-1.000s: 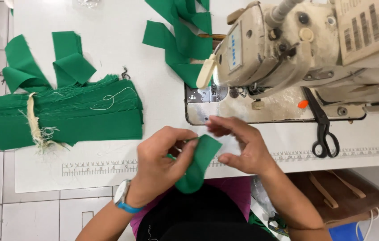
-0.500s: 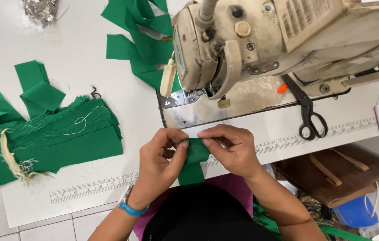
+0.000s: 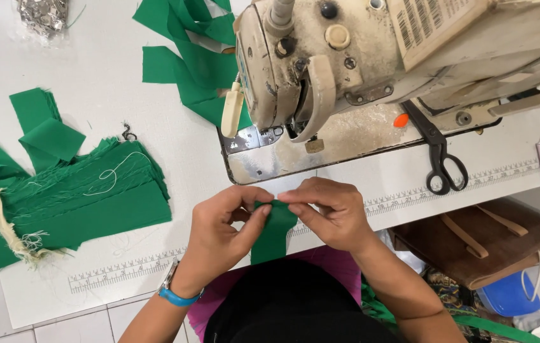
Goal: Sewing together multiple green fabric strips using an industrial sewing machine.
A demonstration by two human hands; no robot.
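My left hand [image 3: 222,232] and my right hand [image 3: 330,213] both pinch the top edge of a narrow green fabric strip [image 3: 272,236] that hangs down over the table's front edge. The fingertips meet just in front of the sewing machine [image 3: 359,57] and its metal bed plate [image 3: 295,152]. A blue-strapped watch sits on my left wrist. A thick stack of green fabric strips [image 3: 73,203], tied with a frayed pale cord, lies to the left of my left hand.
Loose green fabric pieces [image 3: 193,51] lie behind the machine head and at the far left [image 3: 41,130]. Black scissors [image 3: 438,155] rest right of the machine. A ruler strip [image 3: 123,270] runs along the table edge. A brown bag [image 3: 479,238] sits below at right.
The view has shifted left and closer to the machine. My hands have drawn together on the strip's top end, and the strip now hangs straighter.
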